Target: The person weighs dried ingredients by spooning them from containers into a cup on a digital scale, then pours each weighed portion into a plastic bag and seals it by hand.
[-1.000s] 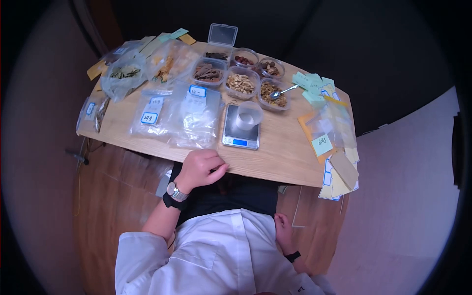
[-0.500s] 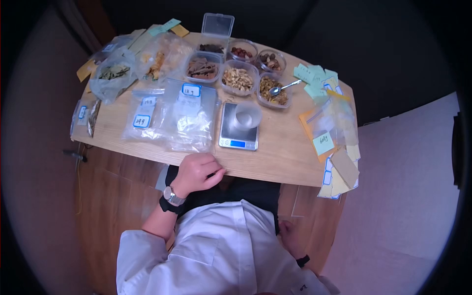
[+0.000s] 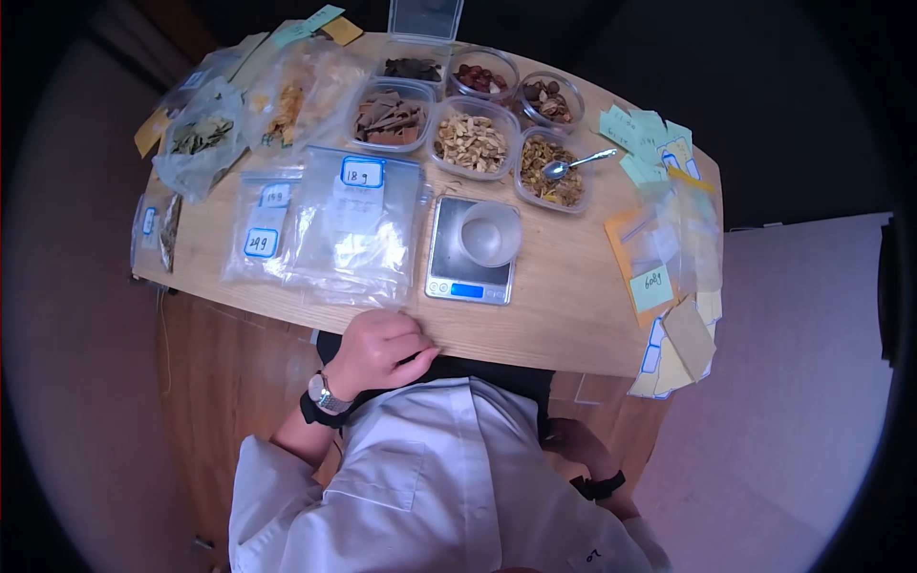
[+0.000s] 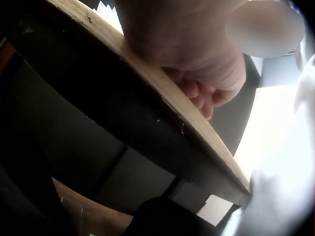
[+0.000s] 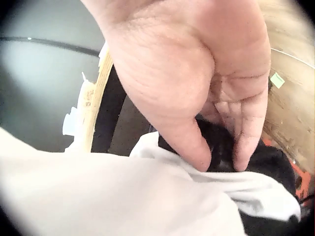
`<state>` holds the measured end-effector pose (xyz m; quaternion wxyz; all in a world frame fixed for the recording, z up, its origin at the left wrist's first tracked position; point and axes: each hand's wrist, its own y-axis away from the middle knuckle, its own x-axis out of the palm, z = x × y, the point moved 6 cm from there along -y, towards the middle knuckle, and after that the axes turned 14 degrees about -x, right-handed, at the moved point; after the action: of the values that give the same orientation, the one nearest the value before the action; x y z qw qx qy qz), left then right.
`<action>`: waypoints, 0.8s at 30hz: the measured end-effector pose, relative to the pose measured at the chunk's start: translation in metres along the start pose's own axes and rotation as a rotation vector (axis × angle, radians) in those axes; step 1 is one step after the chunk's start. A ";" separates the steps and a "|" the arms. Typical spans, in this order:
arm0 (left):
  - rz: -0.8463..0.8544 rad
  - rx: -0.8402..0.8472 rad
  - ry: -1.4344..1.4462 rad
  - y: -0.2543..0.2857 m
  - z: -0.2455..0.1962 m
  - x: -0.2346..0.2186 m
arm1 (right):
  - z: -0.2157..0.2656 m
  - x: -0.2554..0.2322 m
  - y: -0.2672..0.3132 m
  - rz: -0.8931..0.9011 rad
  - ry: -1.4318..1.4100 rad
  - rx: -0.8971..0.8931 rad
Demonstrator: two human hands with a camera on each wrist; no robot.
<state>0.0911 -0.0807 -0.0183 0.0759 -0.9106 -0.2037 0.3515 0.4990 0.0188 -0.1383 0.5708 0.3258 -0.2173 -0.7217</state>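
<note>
At the table's front edge rests my left hand (image 3: 382, 351), fingers loosely curled around nothing; the left wrist view shows the same hand (image 4: 197, 54) against the wooden edge (image 4: 182, 103). Just beyond it lie clear zip bags (image 3: 315, 239) with handwritten labels. A digital scale (image 3: 449, 272) carries an empty-looking round plastic cup (image 3: 490, 235). Down at the hip, my right hand (image 3: 578, 441) is partly hidden by the shirt. In the right wrist view this hand (image 5: 197, 73) has thumb and fingers apart, their tips at the white shirt (image 5: 123, 191) and black trousers (image 5: 268, 164).
Tubs of dried pieces stand behind the scale: bark strips (image 3: 392, 119), pale slices (image 3: 471, 143) and a yellowish-brown mix (image 3: 564, 189) with a metal spoon (image 3: 578, 164). Bags of leaves (image 3: 201, 136) lie left; papers, envelopes and a zip bag (image 3: 683, 239) lie right.
The head view has shifted, so the tabletop appears larger. My right hand has moved from beside the leg up to the hip. My left hand stays at the table edge.
</note>
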 end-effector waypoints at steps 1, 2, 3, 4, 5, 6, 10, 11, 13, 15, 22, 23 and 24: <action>-0.005 -0.003 -0.002 0.000 -0.002 -0.002 | 0.015 -0.009 -0.001 -0.009 0.203 -0.071; 0.033 -0.003 0.056 0.000 -0.006 -0.005 | 0.034 -0.018 -0.001 -0.019 0.407 -0.144; 0.069 -0.002 0.113 0.000 -0.010 -0.009 | 0.060 -0.029 0.000 -0.017 0.413 -0.149; 0.061 -0.003 0.109 -0.001 -0.015 -0.018 | 0.093 -0.039 0.002 0.045 0.436 -0.147; 0.098 0.024 0.122 -0.001 -0.024 -0.028 | 0.118 -0.047 0.004 0.108 0.459 -0.145; 0.132 0.051 0.134 -0.002 -0.033 -0.037 | 0.132 -0.057 0.006 0.113 0.469 -0.153; 0.050 0.135 0.021 -0.034 -0.051 -0.085 | 0.181 -0.087 -0.018 -0.135 -0.080 -0.375; 0.039 0.171 -0.037 -0.044 -0.054 -0.094 | 0.192 -0.099 -0.027 -0.329 -0.178 -0.436; -0.037 0.185 -0.130 -0.070 -0.062 -0.112 | 0.216 -0.105 -0.047 -0.391 0.054 -0.572; -0.093 0.174 -0.164 -0.099 -0.067 -0.121 | 0.234 -0.103 -0.063 -0.462 0.284 -0.699; -0.171 0.016 -0.172 -0.178 -0.019 -0.090 | 0.263 -0.090 -0.088 -0.556 0.404 -0.787; -0.158 0.018 -0.159 -0.177 -0.009 -0.079 | 0.265 -0.088 -0.087 -0.608 0.426 -0.830; -0.131 -0.023 -0.117 -0.176 0.004 -0.070 | 0.261 -0.086 -0.090 -0.618 0.422 -0.810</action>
<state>-0.0140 0.0495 0.0713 0.0762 -0.8740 -0.2712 0.3960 0.2614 0.1094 -0.0001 0.4431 0.2666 0.3027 -0.8006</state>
